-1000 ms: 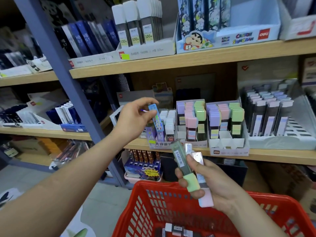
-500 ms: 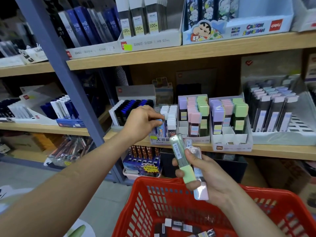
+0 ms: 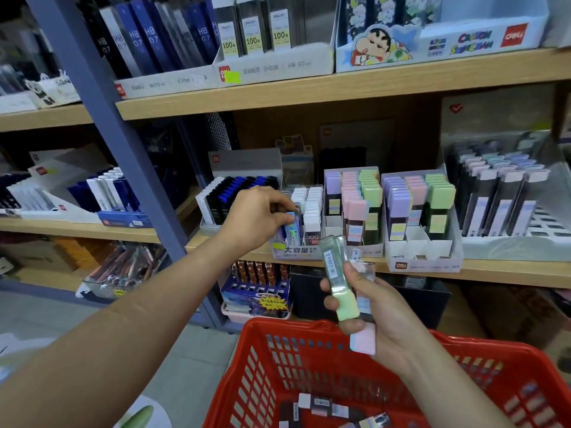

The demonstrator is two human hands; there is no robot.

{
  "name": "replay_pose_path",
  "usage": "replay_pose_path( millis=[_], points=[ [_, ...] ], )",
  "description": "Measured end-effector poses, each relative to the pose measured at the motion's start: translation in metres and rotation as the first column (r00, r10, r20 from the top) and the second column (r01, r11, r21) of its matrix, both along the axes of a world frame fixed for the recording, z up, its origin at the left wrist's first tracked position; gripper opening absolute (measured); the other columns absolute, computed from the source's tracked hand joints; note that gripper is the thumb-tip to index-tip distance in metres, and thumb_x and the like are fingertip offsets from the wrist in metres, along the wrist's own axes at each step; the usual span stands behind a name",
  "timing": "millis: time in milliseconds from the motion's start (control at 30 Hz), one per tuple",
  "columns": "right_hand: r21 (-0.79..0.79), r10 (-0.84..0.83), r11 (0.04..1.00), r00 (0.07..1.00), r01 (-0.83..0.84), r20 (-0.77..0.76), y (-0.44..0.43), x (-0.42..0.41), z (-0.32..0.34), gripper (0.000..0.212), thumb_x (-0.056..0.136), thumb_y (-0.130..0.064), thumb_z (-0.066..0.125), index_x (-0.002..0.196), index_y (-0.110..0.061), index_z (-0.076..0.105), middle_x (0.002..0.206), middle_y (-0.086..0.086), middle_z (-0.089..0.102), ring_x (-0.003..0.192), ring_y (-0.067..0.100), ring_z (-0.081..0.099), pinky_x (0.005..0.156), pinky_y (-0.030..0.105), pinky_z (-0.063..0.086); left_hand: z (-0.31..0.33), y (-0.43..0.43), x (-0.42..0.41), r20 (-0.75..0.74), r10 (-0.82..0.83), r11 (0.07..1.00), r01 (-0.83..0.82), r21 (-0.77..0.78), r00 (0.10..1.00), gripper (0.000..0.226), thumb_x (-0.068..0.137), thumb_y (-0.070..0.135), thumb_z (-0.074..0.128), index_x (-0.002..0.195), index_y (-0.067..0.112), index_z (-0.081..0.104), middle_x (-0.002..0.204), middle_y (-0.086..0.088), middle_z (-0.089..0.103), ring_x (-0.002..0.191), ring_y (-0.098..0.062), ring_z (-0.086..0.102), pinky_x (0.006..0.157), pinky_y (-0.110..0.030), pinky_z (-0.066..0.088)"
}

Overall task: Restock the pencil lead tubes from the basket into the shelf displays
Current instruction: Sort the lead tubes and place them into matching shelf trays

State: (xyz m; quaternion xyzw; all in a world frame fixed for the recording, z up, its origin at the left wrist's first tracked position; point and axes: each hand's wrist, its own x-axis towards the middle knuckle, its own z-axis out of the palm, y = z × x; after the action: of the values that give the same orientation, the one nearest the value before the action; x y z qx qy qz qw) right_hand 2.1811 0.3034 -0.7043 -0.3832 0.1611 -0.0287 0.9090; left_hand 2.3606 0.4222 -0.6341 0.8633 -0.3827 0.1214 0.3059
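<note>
My left hand [image 3: 258, 216] reaches into a small display box [image 3: 296, 251] on the middle shelf and pinches a blue-capped lead tube [image 3: 290, 225] standing in it, beside white-capped tubes [image 3: 312, 208]. My right hand [image 3: 380, 313] hovers over the red basket [image 3: 309, 344] and grips a green-capped tube [image 3: 338, 279] and a pink-capped tube [image 3: 363, 329], both cap down. More tubes [image 3: 321, 407] lie on the basket floor. Two pastel displays [image 3: 420, 211] with purple, pink and green caps stand to the right.
A blue steel upright [image 3: 123, 149] crosses in front of the shelves at left. Above, boxes of HB 0.7 leads [image 3: 256, 35] fill the upper shelf. A grey tray of dark tubes [image 3: 506, 202] stands far right. Pen boxes [image 3: 259, 288] sit on the bottom shelf.
My left hand has carried the blue-capped tube down from mid-air into the small display box. My right hand has stayed over the basket with its two tubes.
</note>
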Motion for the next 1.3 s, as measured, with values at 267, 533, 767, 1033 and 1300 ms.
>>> replay_pose_path(
  millis=[267,533,767,1033,1300],
  points=[
    [-0.018,0.033,0.999,0.999,-0.033,0.003,0.002,0.000,0.002,0.046,0.078,-0.016,0.065,0.120,0.001,0.061,0.092,0.019,0.069,0.060,0.016,0.058,0.034,0.016,0.033,0.000,-0.001,0.004,0.035,-0.037,0.998,0.034,0.061,0.999,0.019,0.076,0.017,0.081,0.093,0.019,0.074,0.082,0.013,0.055,0.074,0.004,0.048,0.065,-0.004,0.035],
    [0.028,0.031,0.999,0.997,-0.033,0.067,0.002,-0.005,0.016,0.041,0.080,-0.018,0.061,0.115,0.003,0.063,0.091,0.023,0.069,0.055,0.015,0.055,0.034,0.014,0.030,0.032,0.001,-0.030,-0.245,-0.190,0.981,0.172,-0.093,0.951,0.010,0.087,0.035,0.067,0.088,0.026,0.070,0.080,0.008,0.069,0.071,-0.002,0.061,0.065,-0.015,0.044],
    [-0.157,-0.116,0.980,0.992,0.124,0.057,0.001,-0.006,0.038,0.037,0.090,-0.021,0.061,0.118,0.003,0.058,0.089,0.024,0.073,0.050,0.017,0.058,0.034,0.017,0.031,0.049,0.003,-0.052,-0.376,-0.355,0.908,0.411,0.079,0.856,0.047,0.067,0.020,0.084,0.107,0.036,0.067,0.079,-0.002,0.067,0.067,-0.005,0.060,0.067,-0.016,0.048],
    [-0.103,-0.256,0.959,0.963,0.264,0.084,-0.008,-0.011,0.055,0.015,0.099,-0.012,0.050,0.103,-0.002,0.061,0.070,0.010,0.069,0.048,0.016,0.059,0.035,0.020,0.031,0.046,0.012,-0.049,-0.539,-0.380,0.925,0.291,-0.245,0.752,0.012,0.071,0.017,0.072,0.083,0.017,0.071,0.073,0.001,0.070,0.067,-0.011,0.063,0.065,-0.023,0.053],
    [-0.173,-0.210,0.951,0.948,0.254,0.239,-0.011,-0.015,0.063,0.016,0.083,-0.021,0.069,0.098,-0.018,0.073,0.086,0.006,0.065,0.055,0.010,0.053,0.037,0.017,0.032,0.024,-0.014,-0.093,-0.726,-0.528,0.848,0.230,-0.477,0.442,0.021,0.086,0.017,0.063,0.106,0.023,0.059,0.077,-0.010,0.071,0.072,-0.023,0.065,0.061,-0.030,0.054]
  ],
)
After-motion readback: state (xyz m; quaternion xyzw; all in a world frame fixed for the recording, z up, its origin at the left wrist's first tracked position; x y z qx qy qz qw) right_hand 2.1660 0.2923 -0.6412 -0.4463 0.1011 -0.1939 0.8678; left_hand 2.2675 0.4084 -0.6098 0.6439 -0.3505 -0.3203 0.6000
